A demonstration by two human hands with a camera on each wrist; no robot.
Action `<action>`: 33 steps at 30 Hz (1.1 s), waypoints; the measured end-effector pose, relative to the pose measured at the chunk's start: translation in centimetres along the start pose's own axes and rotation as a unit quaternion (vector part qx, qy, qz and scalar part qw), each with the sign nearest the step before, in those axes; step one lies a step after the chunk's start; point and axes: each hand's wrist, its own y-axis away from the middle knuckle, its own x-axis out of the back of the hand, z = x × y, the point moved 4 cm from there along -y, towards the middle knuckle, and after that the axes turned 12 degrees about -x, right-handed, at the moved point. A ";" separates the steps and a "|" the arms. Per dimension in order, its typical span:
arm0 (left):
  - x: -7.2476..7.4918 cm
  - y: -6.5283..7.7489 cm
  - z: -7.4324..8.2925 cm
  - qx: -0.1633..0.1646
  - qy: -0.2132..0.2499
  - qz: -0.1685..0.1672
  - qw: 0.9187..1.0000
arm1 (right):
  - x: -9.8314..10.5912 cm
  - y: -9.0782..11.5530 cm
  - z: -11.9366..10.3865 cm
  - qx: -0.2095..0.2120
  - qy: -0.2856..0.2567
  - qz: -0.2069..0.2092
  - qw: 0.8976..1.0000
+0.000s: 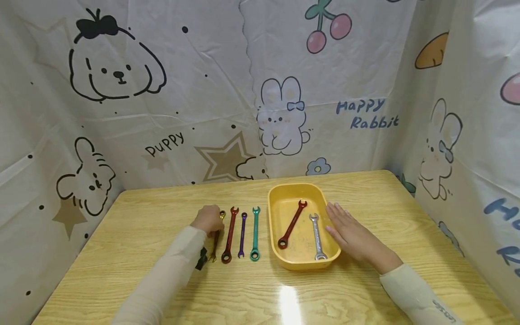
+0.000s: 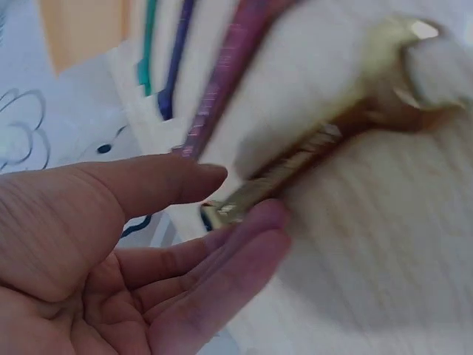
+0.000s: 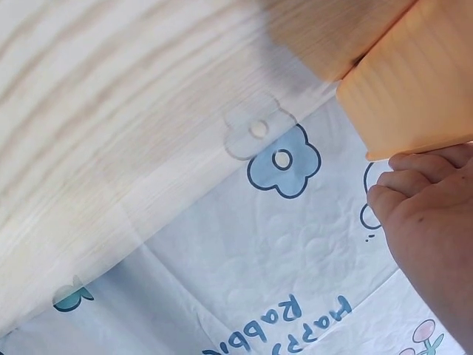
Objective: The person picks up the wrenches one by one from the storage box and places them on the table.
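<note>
My left hand (image 1: 208, 220) has its thumb and fingers around a gold combination wrench (image 1: 215, 243) at the left of a row on the table. In the left wrist view the gold wrench (image 2: 303, 151) runs between the thumb and fingers, its open end pointing away and blurred. Beside it lie a dark red wrench (image 1: 230, 234), a purple wrench (image 1: 242, 235) and a teal wrench (image 1: 255, 234). With straight fingers, my right hand (image 1: 351, 232) rests against the right side of a yellow bin (image 1: 284, 262). Inside the bin are a red wrench (image 1: 292, 225) and a silver wrench (image 1: 317, 237).
The wooden table (image 1: 154, 216) carries all of this. A printed cloth (image 1: 203, 113) hangs behind it and on both sides. A small black object (image 1: 201, 259) shows by the left sleeve.
</note>
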 end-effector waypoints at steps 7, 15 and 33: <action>2.4 0.4 2.5 -0.030 0.036 0.001 0.999 | 0.0 0.1 0.0 0.004 0.006 -0.002 1.000; 5.4 -0.1 9.7 -0.143 0.052 0.039 0.988 | 0.0 0.0 0.1 0.005 0.016 -0.001 1.000; 0.0 -5.3 17.5 -0.093 0.173 0.022 0.980 | 0.3 0.1 -0.2 0.018 0.012 0.011 1.000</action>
